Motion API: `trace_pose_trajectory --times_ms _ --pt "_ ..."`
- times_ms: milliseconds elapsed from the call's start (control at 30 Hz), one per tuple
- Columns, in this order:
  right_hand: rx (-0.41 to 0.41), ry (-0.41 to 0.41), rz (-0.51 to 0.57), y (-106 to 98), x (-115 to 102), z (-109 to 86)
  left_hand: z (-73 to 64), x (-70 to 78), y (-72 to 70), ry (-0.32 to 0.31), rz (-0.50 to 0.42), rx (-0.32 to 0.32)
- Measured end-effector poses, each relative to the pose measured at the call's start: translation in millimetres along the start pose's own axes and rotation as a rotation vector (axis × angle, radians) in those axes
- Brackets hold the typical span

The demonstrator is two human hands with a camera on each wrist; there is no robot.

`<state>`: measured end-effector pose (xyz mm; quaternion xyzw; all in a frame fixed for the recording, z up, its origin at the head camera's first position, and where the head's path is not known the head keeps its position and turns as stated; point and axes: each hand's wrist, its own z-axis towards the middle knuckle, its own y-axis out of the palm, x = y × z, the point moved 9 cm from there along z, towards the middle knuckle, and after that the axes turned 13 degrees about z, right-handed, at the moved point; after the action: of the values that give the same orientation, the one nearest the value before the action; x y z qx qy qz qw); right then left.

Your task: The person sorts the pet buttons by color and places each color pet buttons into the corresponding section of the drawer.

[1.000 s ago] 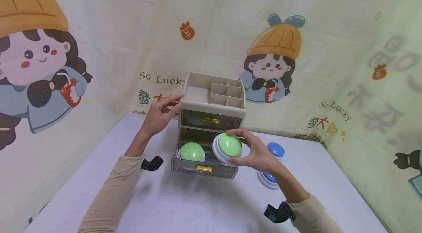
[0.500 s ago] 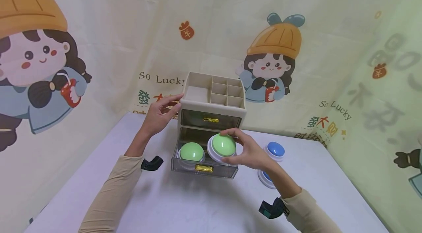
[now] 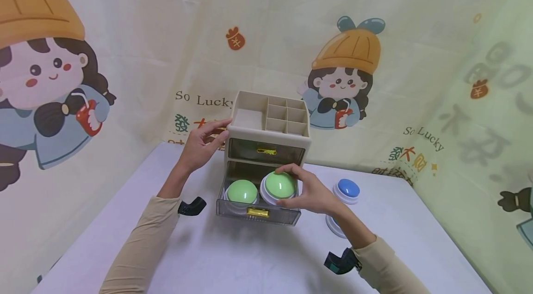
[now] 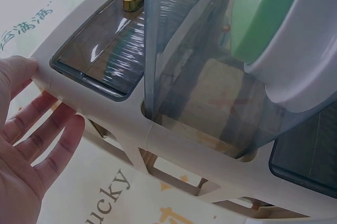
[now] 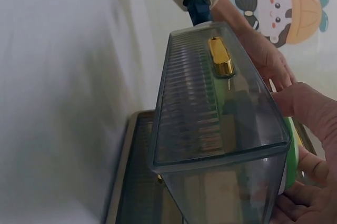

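Note:
A beige desktop organizer (image 3: 269, 134) stands on the table with one smoky clear drawer (image 3: 233, 209) pulled out. Inside that drawer, on the left, sits a green dome button (image 3: 242, 191) on a white base. A second green dome button (image 3: 280, 185), also white-based, is at the drawer's right side; my right hand (image 3: 314, 192) grips it between thumb and fingers. Whether its base touches the drawer floor is hidden. My left hand (image 3: 201, 146) rests its fingertips against the organizer's upper left side, and in the left wrist view the fingers (image 4: 63, 145) look relaxed.
Right of the organizer, two blue dome buttons stand on the white table (image 3: 250, 261); the rear one (image 3: 348, 188) shows well, the front one is mostly behind my right wrist. The shut drawer (image 3: 266, 151) above has a gold handle. A patterned cloth (image 3: 266, 30) hangs behind.
My right hand has carried the second green button slightly left and lower into the drawer. The left hand, the organizer and the first green button stay where they were.

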<state>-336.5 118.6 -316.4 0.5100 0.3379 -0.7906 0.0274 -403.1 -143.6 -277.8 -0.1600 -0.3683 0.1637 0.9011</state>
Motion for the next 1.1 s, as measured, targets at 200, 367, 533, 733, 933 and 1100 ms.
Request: trace_pose_trajectory --times_ms 200,367,533,733,933,1100 --pt "-0.034 0.028 -0.067 3.3 -0.8 4.3 0.1 -0.8 -0.5 0.0 -0.005 0.002" --pt "-0.073 0.055 -0.13 7.1 -2.5 9.4 0.3 -1.0 -1.1 0.003 -0.016 0.005" --pt "-0.126 0.083 -0.201 11.2 -5.8 15.6 0.8 -0.5 -1.0 0.005 -0.013 0.006" --pt "-0.171 0.125 -0.266 15.1 -5.3 20.3 0.6 0.4 -0.1 0.007 -0.02 0.003" --pt "-0.155 0.134 -0.245 14.6 -5.4 17.7 0.3 0.1 -0.1 0.02 -0.012 0.006" --pt "-0.114 0.133 -0.175 12.1 -4.9 14.2 0.3 -1.6 0.1 0.017 -0.018 0.003"
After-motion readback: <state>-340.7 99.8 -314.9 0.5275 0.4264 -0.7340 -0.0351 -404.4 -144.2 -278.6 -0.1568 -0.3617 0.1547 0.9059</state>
